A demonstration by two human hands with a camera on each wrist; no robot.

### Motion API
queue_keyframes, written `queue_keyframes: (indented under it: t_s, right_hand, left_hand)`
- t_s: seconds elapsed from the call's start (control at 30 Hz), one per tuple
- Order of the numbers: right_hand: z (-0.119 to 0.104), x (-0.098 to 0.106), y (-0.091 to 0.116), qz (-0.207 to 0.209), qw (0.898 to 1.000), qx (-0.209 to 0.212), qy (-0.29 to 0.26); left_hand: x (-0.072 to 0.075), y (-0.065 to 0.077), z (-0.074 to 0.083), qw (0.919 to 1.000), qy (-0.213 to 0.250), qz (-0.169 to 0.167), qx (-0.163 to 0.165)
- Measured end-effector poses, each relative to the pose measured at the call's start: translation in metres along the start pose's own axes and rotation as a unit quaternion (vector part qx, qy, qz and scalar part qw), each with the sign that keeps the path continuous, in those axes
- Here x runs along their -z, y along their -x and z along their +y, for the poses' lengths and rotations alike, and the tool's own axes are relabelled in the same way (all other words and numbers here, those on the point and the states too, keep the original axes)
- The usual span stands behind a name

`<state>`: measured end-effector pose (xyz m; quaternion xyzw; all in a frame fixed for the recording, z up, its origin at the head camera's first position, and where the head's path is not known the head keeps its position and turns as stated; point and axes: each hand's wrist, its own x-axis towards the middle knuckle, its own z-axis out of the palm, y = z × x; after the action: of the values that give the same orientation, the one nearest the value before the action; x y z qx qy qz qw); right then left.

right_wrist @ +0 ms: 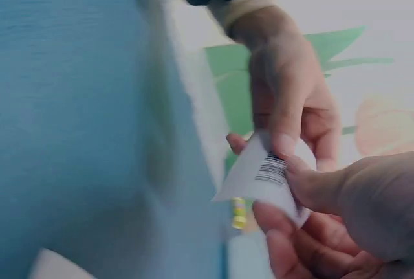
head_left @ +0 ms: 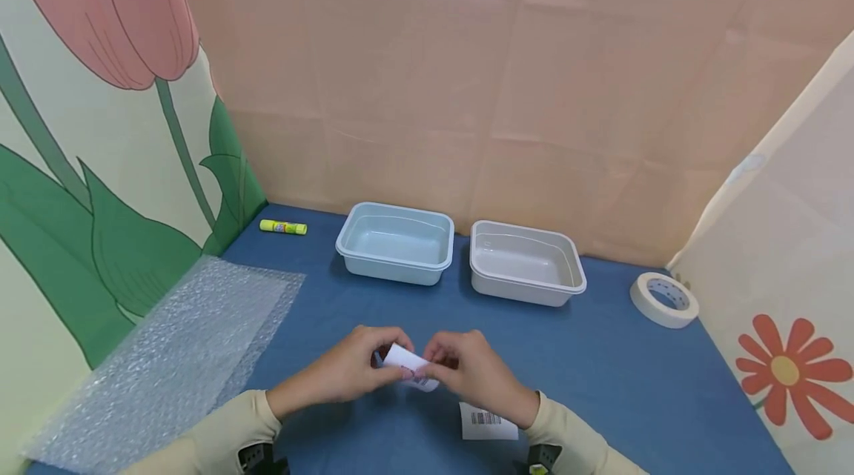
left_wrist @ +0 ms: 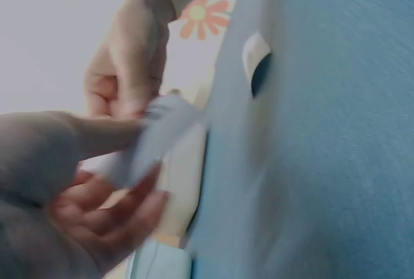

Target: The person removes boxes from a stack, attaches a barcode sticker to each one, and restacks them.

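Above the middle of the blue table, my left hand [head_left: 356, 365] and right hand [head_left: 475, 370] pinch a small white barcode label [head_left: 408, 365] between thumbs and fingers. The label [right_wrist: 259, 178] bends in the right wrist view, its black bars facing that camera. In the left wrist view the same label [left_wrist: 158, 140] is blurred, with both thumbs near its edge. A second barcode label [head_left: 490, 423] lies on the table just below my right wrist, partly covered by the sleeve.
A blue tub [head_left: 396, 271] and a whitish tub [head_left: 527, 290] stand at the back. A yellow-green glue stick [head_left: 283, 227] lies at back left, above a bubble wrap sheet [head_left: 180, 341]. A roll of masking tape [head_left: 643, 301] sits at right.
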<state>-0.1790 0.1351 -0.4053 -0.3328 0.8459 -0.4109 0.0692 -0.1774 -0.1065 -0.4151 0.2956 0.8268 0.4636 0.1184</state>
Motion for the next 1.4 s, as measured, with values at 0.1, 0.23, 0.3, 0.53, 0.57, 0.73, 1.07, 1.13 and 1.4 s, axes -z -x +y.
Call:
queue_keyframes:
  t_s: [0.1,0.23,0.3,0.53,0.57,0.73,1.07,1.13,1.4]
  right_hand:
    - [-0.006,0.011,-0.002,0.066,0.998,0.023,-0.006]
    - [-0.013,0.023,-0.002,0.108,0.994,0.027,-0.009]
    - [-0.015,0.026,-0.002,0.114,0.993,0.028,-0.008]
    - [-0.019,0.028,-0.003,0.152,0.984,0.066,0.072]
    - [-0.019,0.027,-0.004,0.163,0.978,0.087,0.095]
    - [-0.019,0.020,-0.009,0.210,0.934,0.221,0.187]
    - [-0.018,0.017,-0.006,0.237,0.880,0.290,0.292]
    - [-0.017,0.016,-0.007,0.242,0.868,0.310,0.304]
    - [-0.015,0.011,-0.013,0.294,0.796,0.388,0.359]
  left_hand:
    - [0.005,-0.003,0.004,0.9965,0.068,0.048,-0.001]
    - [0.009,-0.005,0.010,0.9864,0.148,0.069,0.019]
    - [0.010,-0.005,0.012,0.9819,0.172,0.075,0.029]
    - [0.011,-0.003,0.019,0.9777,0.186,0.094,0.024]
    - [0.010,-0.003,0.020,0.9789,0.181,0.093,0.014]
    - [0.008,0.000,0.026,0.9824,0.159,0.089,-0.042]
    - [-0.004,-0.002,0.029,0.9889,0.071,0.116,-0.058]
    - [-0.003,-0.002,0.029,0.9894,0.065,0.113,-0.064]
    - [0.004,0.002,0.032,0.9920,0.058,0.096,-0.058]
